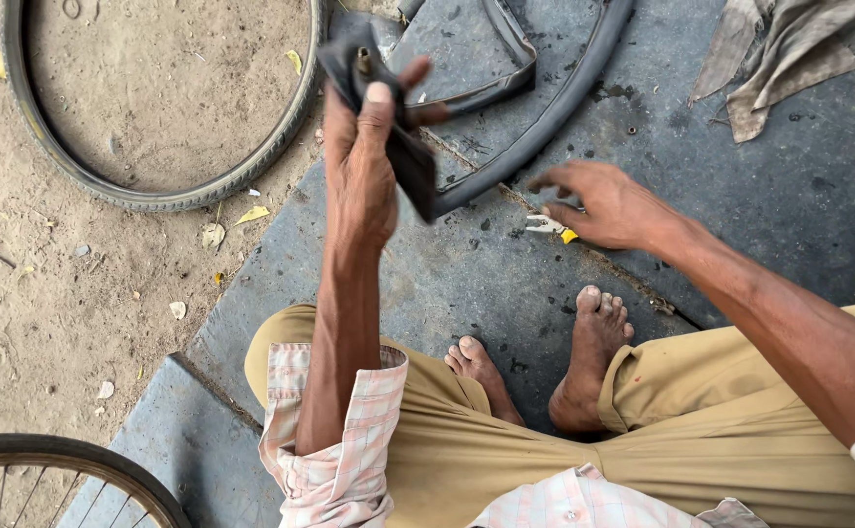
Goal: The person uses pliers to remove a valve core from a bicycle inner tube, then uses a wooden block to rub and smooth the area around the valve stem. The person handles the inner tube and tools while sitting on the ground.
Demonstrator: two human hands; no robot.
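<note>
My left hand (pixel 361 156) is raised and grips a folded black rubber inner tube (pixel 505 137) near its metal valve (pixel 363 61); the tube loops away over the grey slab. Lower to the right, my right hand (pixel 605 203) hovers with spread fingers just over a small tool with a yellow tip (pixel 550 227) lying on the slab. Whether the fingers touch the tool I cannot tell. My bare feet rest on the slab below both hands.
A bicycle tyre (pixel 168 191) lies on the sandy ground at the upper left. Part of a spoked wheel (pixel 65 464) shows at the bottom left. Dirty rags (pixel 779 54) lie at the top right on the grey slab (pixel 789 196).
</note>
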